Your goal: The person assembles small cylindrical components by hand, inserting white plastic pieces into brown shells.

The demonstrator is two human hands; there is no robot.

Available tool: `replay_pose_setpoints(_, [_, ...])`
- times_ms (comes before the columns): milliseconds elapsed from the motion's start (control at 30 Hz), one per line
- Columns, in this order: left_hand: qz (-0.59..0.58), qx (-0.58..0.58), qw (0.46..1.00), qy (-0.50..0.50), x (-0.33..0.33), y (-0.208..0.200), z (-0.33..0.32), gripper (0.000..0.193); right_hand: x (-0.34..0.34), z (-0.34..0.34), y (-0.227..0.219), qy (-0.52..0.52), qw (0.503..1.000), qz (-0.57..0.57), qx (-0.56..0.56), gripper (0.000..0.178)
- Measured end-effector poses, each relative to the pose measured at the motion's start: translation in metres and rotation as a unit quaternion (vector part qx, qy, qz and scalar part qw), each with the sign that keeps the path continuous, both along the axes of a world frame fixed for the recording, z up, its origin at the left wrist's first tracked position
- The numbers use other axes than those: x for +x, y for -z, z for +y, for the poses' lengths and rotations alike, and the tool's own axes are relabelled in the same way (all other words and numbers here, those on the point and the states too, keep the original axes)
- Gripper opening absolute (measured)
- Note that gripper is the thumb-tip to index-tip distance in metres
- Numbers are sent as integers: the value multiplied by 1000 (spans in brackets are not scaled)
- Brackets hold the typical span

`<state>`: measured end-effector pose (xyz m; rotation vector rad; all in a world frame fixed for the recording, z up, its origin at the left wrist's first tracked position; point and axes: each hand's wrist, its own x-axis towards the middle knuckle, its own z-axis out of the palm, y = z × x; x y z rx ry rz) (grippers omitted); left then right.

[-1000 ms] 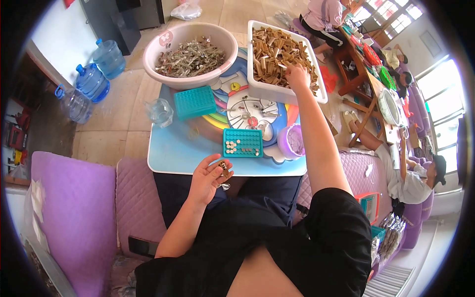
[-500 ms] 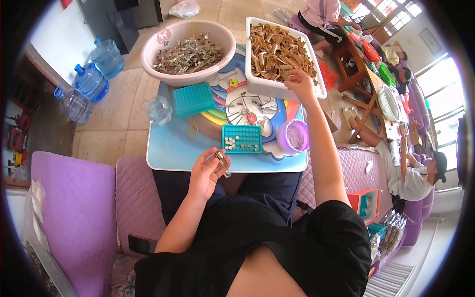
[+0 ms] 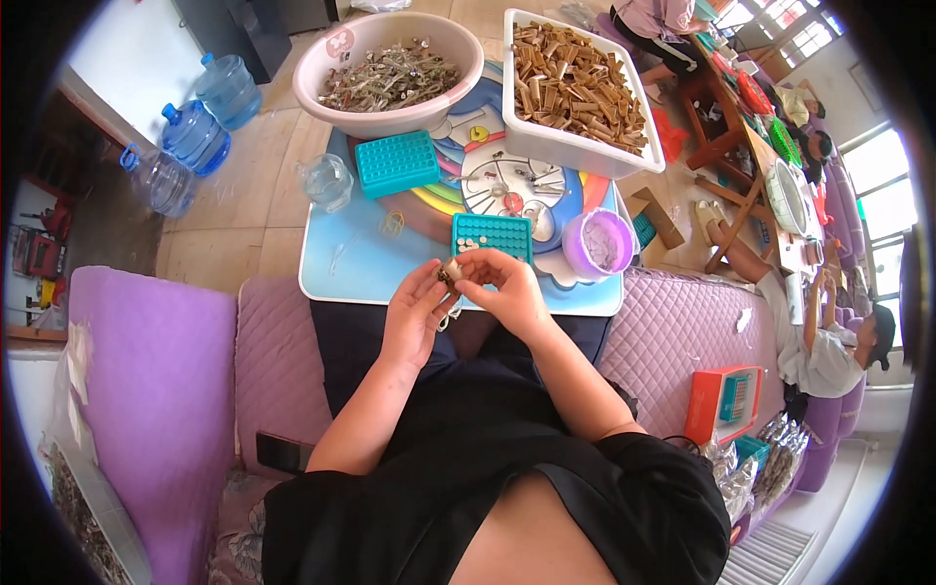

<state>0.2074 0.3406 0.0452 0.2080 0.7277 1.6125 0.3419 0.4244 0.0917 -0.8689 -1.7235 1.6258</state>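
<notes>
Both my hands meet over the near edge of the low table, fingertips together. My left hand (image 3: pixel 412 310) pinches a small dark brass-coloured metal piece (image 3: pixel 446 279). My right hand (image 3: pixel 510 295) closes in from the other side, fingers bent around a small tan piece (image 3: pixel 452 266) that touches the metal one. Fingers hide most of both. Just beyond lies a teal pegged tray (image 3: pixel 517 231) with several small pale round pieces, partly covered by my right hand. A purple tub (image 3: pixel 577 255) with pale contents stands right of it.
Farther back are a white bin (image 3: pixel 575 156) of brown pieces, a pink basin (image 3: pixel 390 123) of tangled scraps, a second teal tray (image 3: pixel 398 164) and a clear cup (image 3: pixel 327 182). Water bottles (image 3: pixel 195 141) stand on the floor left; other people (image 3: pixel 829 346) work at right.
My right hand has come back from the bin of brown pieces to my left hand. The left still pinches the metal piece. The view has shifted slightly.
</notes>
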Motion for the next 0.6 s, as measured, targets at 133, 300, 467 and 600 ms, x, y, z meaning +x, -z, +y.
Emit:
replay_pose_setpoints(133, [-1,-12,1000,-9,2,-1,0,33,2,-13,1,32,996,-38,72,31])
replay_pose_setpoints(300, [21,-18,1000,15,3,1,-1,34,4,-16,8,42,997,-36,62,31])
replay_pose_setpoints(467, [14,-28,999,21,2,2,0,32,4,-16,10,45,993,-44,100,31])
replay_pose_setpoints(600, [29,-25,999,21,2,0,1,30,5,-16,9,54,987,-64,137,32])
